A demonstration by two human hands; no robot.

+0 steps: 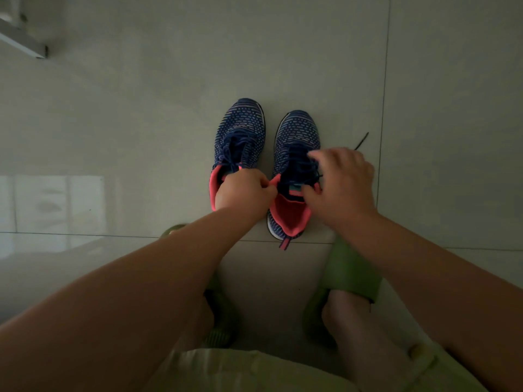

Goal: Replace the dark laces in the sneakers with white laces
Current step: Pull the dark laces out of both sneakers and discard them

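Note:
Two blue knit sneakers with pink collars stand side by side on the floor, toes pointing away. The left sneaker (240, 131) keeps its dark lace threaded. My left hand (243, 190) pinches the pink collar edge of the right sneaker (297, 131). My right hand (339, 182) sits over that shoe's tongue, fingers curled into its dark lace (305, 171). One loose end of the dark lace (362, 141) trails on the floor past my right hand. No white laces are in sight.
Pale floor tiles (141, 123) stretch all round the shoes. My feet in green slippers (351, 273) rest just behind the sneakers. A white furniture edge (25, 38) shows at the top left corner. The light is dim.

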